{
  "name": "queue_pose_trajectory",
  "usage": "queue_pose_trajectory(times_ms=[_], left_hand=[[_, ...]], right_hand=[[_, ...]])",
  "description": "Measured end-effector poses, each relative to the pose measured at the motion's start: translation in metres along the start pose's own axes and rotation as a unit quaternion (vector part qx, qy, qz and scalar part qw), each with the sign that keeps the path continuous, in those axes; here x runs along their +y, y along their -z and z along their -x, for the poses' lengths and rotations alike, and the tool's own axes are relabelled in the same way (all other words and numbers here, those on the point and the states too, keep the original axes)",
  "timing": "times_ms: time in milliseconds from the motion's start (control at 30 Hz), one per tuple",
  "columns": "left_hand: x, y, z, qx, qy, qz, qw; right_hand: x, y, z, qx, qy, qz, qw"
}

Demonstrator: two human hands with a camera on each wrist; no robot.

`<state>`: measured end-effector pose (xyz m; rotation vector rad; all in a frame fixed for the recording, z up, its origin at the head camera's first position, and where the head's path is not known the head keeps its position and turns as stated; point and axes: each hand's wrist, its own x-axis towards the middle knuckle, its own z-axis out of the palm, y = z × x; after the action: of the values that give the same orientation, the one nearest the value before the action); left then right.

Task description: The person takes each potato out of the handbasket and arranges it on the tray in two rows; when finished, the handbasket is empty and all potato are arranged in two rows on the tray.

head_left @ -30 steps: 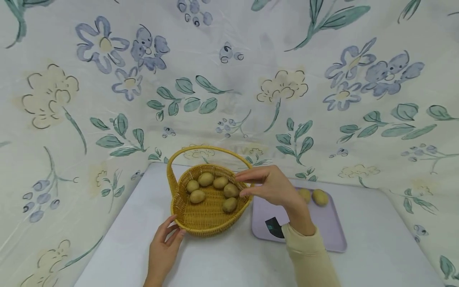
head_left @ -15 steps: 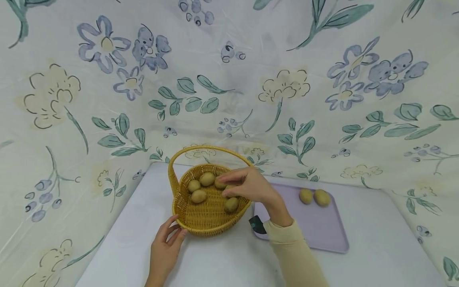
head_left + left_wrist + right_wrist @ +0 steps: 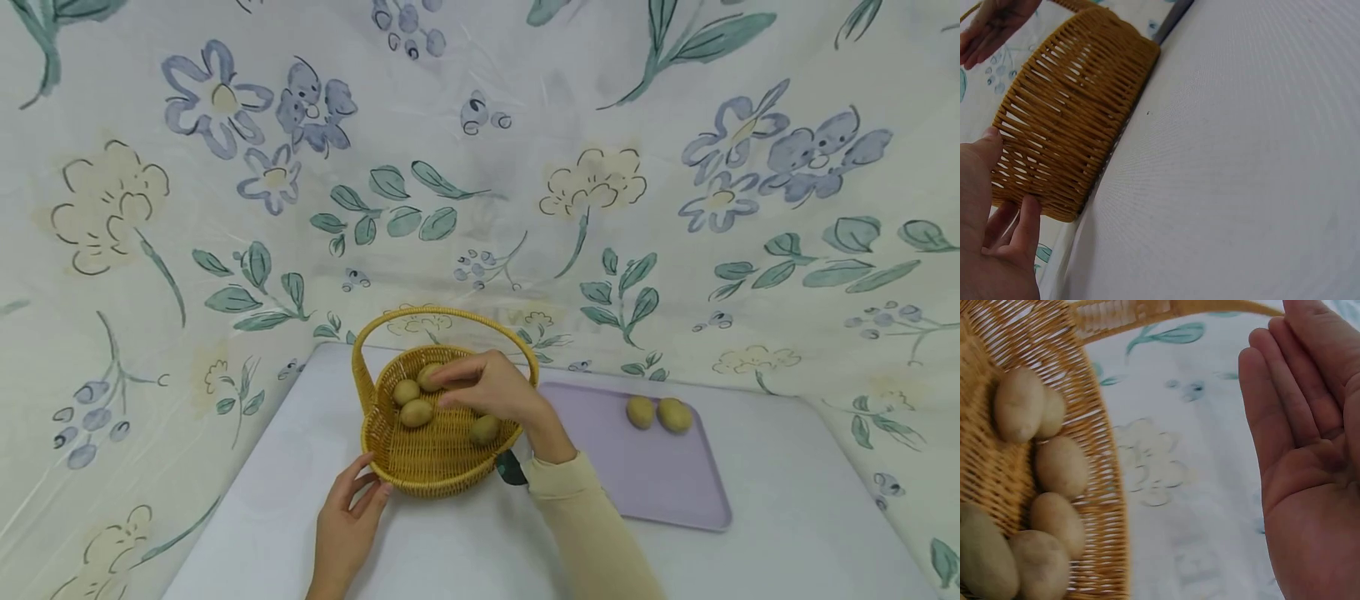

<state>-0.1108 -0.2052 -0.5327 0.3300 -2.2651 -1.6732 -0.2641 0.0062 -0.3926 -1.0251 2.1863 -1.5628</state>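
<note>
A yellow-brown woven basket [image 3: 442, 486] with a tall arched handle stands on the table. Several potatoes [image 3: 416, 413] lie inside it; the right wrist view shows more potatoes [image 3: 1061, 467] along the wall. My left hand [image 3: 347, 521] holds the basket's near left side, thumb and fingers set against the weave [image 3: 1072, 119] in the left wrist view. Above the basket's interior hovers my right hand [image 3: 491, 387], with nothing in it. Its fingers [image 3: 1266, 406] look fairly straight in the right wrist view. It hides some potatoes from the head view.
On the right, a pale purple tray [image 3: 660, 475] bears two potatoes [image 3: 674, 415] near its far right corner. The table [image 3: 255, 492] is white. A floral cloth [image 3: 480, 208] hangs behind and at the sides.
My right hand has moved left from the basket's right rim to over its interior, now covering some potatoes. The left hand stays at the basket's side.
</note>
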Motion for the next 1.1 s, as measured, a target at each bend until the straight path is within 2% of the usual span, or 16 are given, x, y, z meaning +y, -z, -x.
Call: queue_pose_trajectory(times_ms=[200, 367, 700, 967, 1100], left_hand=[[0.0, 0.0, 0.0, -0.004, 0.014, -0.002, 0.9999], [0.0, 0.001, 0.0, 0.001, 0.009, -0.005, 0.9999], [-0.003, 0.002, -0.001, -0.008, 0.01, 0.01, 0.9999], [-0.002, 0.001, 0.0, -0.004, 0.009, -0.007, 0.9999], [-0.001, 0.002, 0.0, 0.0, -0.004, 0.0, 1.0]], right_hand=[[0.021, -0.008, -0.014, 0.007, -0.037, 0.001, 0.999], [0.034, -0.015, -0.023, 0.006, -0.055, 0.001, 0.998], [0.048, -0.022, -0.035, 0.024, -0.085, -0.023, 0.996], [0.056, -0.029, -0.043, 0.028, -0.103, -0.042, 0.993], [0.06, -0.033, -0.047, 0.023, -0.107, -0.041, 0.993]])
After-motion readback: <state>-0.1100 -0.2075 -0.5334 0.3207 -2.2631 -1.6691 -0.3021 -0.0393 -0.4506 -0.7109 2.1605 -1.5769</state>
